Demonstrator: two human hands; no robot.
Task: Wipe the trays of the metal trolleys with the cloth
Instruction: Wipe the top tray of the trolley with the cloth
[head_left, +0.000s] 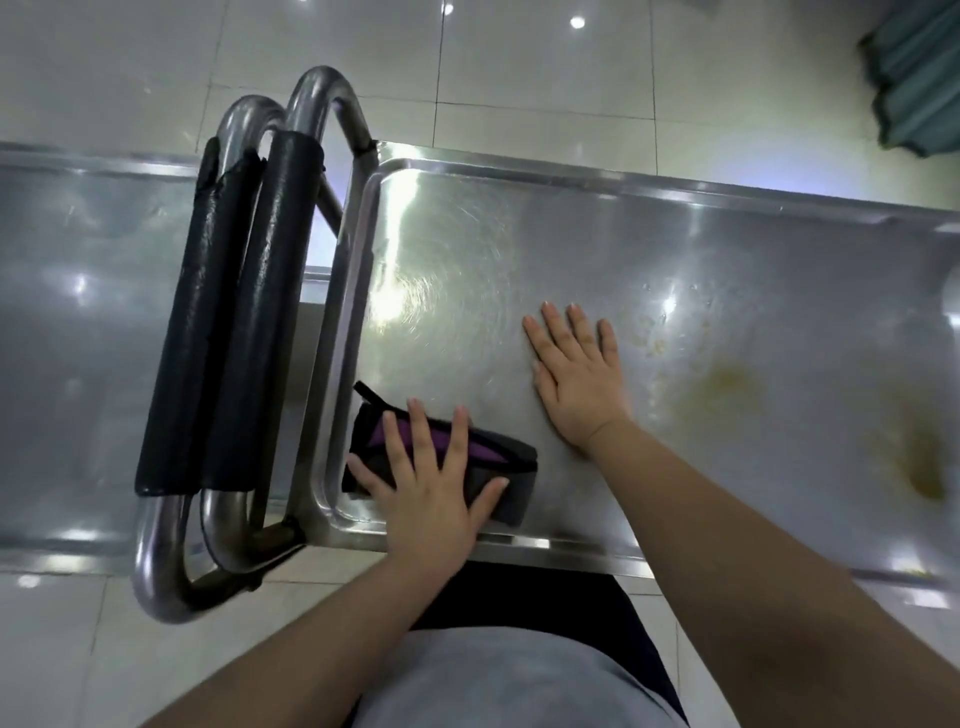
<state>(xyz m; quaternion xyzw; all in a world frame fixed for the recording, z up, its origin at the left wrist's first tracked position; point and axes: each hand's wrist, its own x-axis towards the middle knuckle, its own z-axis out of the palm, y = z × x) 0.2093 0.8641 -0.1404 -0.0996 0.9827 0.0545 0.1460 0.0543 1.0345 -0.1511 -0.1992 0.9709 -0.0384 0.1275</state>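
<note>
Grey shirt (498, 675) at frame bottom, 2 bare forearms reaching out over it. 2 hands, both flat:

- left hand (431, 483): fingers spread and straight, pressing down on the cloth (511, 452), no curl or pinch
- right hand (579, 379): palm down on bare metal, fingers extended, holding nothing

1 cloth, folded into a rough rectangle, dark grey with a purple panel. It sits in the near-left corner of the right tray (727, 270), just beside the rounded rim.

2 trays visible, both brushed stainless, shallow, with raised rolled edges and rounded corners. The left tray (78, 312) is partly in frame.

2 handles between them, bent steel tube loops, each with a black padded sleeve (270, 312) (surface looks cracked and glossy). They sit side by side, nearly touching.

Right tray shows circular swirl marks near its left end and 2 yellowish smears (727, 384) toward the right, plus small flecks.

Floor (519, 62): glossy pale square tiles. 1 ribbed teal thing (919, 78) in the top right corner, can't tell what.
</note>
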